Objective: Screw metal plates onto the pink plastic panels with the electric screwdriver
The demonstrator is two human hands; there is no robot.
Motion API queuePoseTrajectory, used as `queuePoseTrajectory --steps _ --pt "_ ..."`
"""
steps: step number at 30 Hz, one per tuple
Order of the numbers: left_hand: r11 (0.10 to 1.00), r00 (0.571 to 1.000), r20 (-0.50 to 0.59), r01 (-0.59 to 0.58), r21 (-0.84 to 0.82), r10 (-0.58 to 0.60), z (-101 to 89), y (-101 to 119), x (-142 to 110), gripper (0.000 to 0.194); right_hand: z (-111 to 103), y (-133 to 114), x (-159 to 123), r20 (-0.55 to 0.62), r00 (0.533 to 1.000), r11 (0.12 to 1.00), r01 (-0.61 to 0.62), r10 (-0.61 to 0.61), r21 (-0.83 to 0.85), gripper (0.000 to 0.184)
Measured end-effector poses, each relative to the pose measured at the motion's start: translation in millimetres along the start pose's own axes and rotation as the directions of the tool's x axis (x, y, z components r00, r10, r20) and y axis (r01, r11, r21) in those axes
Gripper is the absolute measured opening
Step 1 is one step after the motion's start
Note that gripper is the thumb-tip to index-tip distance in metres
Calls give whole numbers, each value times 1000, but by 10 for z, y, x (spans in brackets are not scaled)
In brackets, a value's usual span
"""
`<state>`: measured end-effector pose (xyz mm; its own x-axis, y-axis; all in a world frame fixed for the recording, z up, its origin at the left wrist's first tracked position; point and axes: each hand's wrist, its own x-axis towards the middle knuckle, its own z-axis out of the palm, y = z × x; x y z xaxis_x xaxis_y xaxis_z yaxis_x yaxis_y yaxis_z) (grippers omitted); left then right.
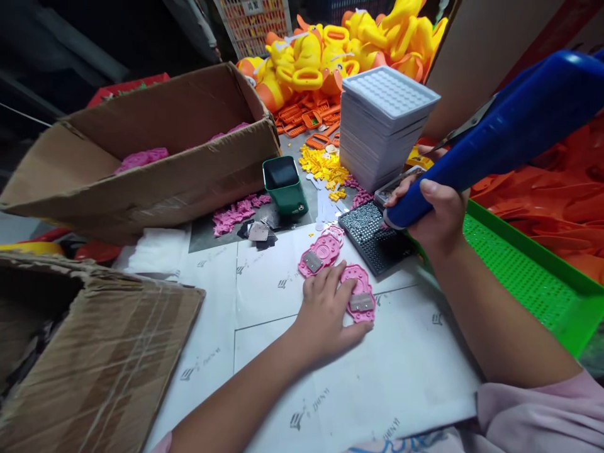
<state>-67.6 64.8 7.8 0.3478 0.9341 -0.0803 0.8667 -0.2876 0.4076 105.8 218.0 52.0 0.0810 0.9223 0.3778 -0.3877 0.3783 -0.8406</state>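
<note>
My right hand (441, 211) is wrapped round a blue electric screwdriver (491, 138). Its nose points down at a black perforated tray (372, 233) that holds many tiny shiny bits, probably screws. My left hand (325, 308) rests on the white-covered table, thumb and fingers bracing a pink plastic shell (361, 296) with a silver metal plate (361, 302) on it. Just beyond the fingers lies another pink shell (323, 251), also carrying a metal plate. A third pink piece (335, 233) sits partly behind that one.
A dark green cup (285, 187) stands near pink parts (240, 212), yellow pieces (323, 165) and a stack of white trays (384, 126). Cardboard boxes (179, 182) line the left. On the right is a green basket (533, 277). Yellow duck-like toys (311, 56) are heaped behind.
</note>
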Motion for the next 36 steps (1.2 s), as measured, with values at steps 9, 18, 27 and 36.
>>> queuePoseTrajectory --steps 9,18,27,36 --pt "1000 1000 -15 -8 17 9 12 0 -12 67 7 49 24 41 999 1000 14 -13 -15 18" --pt "1000 998 -56 -20 14 20 31 -15 -10 58 54 -233 41 -2 1000 999 13 -13 37 20" --pt "999 996 -76 -37 -4 36 29 -7 5 49 42 -597 -544 269 950 970 -199 157 138 38" --pt "999 995 -89 -36 -29 33 47 -4 11 49 53 -481 -765 306 934 964 -232 183 133 41"
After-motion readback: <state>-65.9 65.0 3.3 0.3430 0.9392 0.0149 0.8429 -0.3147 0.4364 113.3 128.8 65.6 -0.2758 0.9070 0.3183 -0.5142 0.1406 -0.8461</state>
